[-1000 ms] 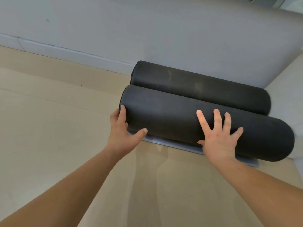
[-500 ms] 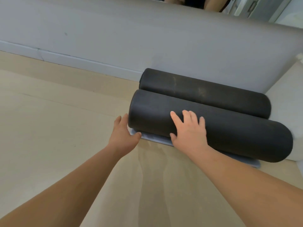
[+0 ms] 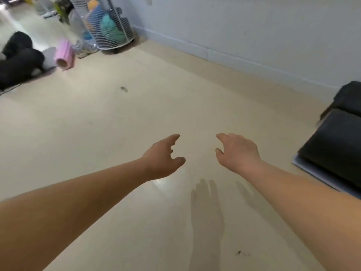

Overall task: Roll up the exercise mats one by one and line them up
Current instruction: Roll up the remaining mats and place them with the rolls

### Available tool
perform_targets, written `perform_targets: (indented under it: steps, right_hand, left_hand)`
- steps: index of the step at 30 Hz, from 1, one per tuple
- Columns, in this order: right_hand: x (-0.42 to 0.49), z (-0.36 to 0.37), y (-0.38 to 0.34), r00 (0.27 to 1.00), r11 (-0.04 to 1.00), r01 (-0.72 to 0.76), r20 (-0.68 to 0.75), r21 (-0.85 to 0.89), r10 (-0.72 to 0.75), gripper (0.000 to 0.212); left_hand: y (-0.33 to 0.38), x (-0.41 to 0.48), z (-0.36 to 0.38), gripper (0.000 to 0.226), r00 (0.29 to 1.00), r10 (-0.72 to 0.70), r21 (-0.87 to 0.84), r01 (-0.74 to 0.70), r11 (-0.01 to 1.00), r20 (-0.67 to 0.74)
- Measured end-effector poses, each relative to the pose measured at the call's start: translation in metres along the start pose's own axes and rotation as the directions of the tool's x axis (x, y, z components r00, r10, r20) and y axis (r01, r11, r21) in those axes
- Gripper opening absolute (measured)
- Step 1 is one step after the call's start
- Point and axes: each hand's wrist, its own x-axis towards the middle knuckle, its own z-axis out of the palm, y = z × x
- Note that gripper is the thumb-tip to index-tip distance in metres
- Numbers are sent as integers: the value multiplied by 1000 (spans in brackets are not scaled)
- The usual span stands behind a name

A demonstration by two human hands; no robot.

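Held the left hand (image 3: 162, 155) out above the glossy beige floor (image 3: 97, 124), palm turned inward, fingers loosely bent, thumb spread apart below them. Gripped nothing with it, touched nothing. Held the right hand (image 3: 237, 151) just beside it at about the same height, with a strip of bare floor between the two. Had those fingers slack and half curled too, thumb hanging under the palm; again nothing held, nothing touched. Threw soft grey hand shadows (image 3: 207, 212) onto the floor nearer the camera.

Stood both hands well apart from the task's things. Saw the nearer rolled black exercise mat (image 3: 336, 145) at the right edge of the view, cut off by the frame, lying on a flat pale grey-blue sheet (image 3: 312, 173) whose corner poked out from beneath it. Saw the farther rolled black exercise mat (image 3: 349, 98) just behind it, parallel, close to the foot of the pale grey wall (image 3: 254, 26). Could not tell through the blur whether the two rolls touched.

Noted, far off at the upper left, a white wire basket (image 3: 125, 22) stuffed with orange, teal and blue soft shapes, a pink ribbed foam roller (image 3: 64, 54) lying on its side near it, and some blurred black bundles (image 3: 19, 61) just beside the roller.
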Motion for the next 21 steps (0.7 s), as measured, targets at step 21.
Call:
perform_targets:
  steps: [21]
  right_hand:
    - [-87,110,-447,623,750,299,475,590,-622,36]
  left_hand:
    - [-331,-290,-56,72,621,-716,-530,510,678,-319]
